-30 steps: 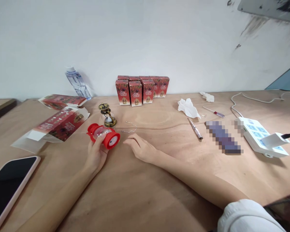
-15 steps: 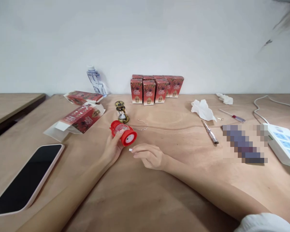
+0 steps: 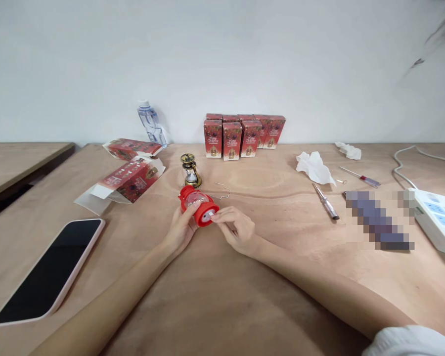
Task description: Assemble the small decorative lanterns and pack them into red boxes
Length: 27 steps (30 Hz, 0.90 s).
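Note:
My left hand (image 3: 181, 228) is wrapped around a small red lantern (image 3: 190, 191), which is tipped on its side with its round base facing me and to the right. The base has a pale disc with a dark spot. Thumb and forefinger of my right hand (image 3: 238, 230) pinch a small white piece (image 3: 211, 214) against that disc; the fingertips partly cover it. Just behind the red lantern stands a bronze-coloured lantern (image 3: 190, 172) with something white inside. A thin bent wire (image 3: 225, 190) lies on the table beside them.
Several red boxes (image 3: 232, 141) stand by the wall near a water bottle (image 3: 151, 126). Opened packaging (image 3: 133, 180) and a phone (image 3: 50, 272) lie left. Right are crumpled tissue (image 3: 314, 167), two screwdrivers (image 3: 325, 201), a blurred dark object (image 3: 378, 220) and a power strip (image 3: 435, 215).
My right hand has brought the white piece up from just below the lantern to its base disc. The lantern stays in my left hand. The whole view has shifted slightly.

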Tool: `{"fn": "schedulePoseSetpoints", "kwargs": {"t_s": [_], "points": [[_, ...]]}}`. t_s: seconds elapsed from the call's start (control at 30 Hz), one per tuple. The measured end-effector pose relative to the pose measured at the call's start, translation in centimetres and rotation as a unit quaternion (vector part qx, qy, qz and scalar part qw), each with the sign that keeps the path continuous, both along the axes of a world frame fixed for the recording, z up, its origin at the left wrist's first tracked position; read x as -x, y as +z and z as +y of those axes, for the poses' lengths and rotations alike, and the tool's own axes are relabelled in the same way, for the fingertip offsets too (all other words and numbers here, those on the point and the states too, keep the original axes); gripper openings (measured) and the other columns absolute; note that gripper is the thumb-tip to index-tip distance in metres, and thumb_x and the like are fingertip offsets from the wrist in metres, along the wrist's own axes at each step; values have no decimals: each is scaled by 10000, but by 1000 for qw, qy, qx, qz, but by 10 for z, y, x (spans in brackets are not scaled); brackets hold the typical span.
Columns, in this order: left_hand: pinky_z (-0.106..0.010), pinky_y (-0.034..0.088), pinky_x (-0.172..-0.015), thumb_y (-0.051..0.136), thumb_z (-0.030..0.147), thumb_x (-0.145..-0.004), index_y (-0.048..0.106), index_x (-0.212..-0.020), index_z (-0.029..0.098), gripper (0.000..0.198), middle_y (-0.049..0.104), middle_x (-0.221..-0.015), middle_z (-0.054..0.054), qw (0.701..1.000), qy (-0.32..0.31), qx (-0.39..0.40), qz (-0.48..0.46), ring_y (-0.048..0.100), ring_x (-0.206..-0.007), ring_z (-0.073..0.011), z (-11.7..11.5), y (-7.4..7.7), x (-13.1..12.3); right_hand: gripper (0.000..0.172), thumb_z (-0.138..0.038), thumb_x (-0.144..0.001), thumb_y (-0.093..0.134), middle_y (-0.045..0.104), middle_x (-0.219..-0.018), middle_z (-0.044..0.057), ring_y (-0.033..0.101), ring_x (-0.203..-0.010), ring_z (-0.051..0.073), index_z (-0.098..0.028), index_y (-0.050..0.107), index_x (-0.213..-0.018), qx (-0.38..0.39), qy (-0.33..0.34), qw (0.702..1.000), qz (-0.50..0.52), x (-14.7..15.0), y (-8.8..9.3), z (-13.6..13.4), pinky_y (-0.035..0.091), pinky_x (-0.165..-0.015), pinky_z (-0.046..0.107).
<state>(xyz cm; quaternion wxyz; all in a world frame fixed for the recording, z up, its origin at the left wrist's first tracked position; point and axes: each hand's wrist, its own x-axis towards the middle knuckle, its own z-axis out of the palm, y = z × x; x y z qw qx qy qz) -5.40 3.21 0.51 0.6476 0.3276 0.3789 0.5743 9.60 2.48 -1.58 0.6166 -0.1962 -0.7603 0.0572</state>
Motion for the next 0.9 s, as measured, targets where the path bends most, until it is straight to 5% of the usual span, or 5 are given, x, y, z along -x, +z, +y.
{"fn": "schedulePoseSetpoints", "kwargs": {"t_s": [0.9], "points": [[-250, 565, -685, 819, 360, -617, 620, -919, 158, 414, 718, -860, -38, 1000, -30, 5, -5, 674, -761, -166, -5, 1, -2, 215, -21, -823, 566, 679, -792, 25, 682, -797, 147, -220, 507, -881, 5, 12, 999, 45, 2, -4, 1, 593, -723, 296]]}}
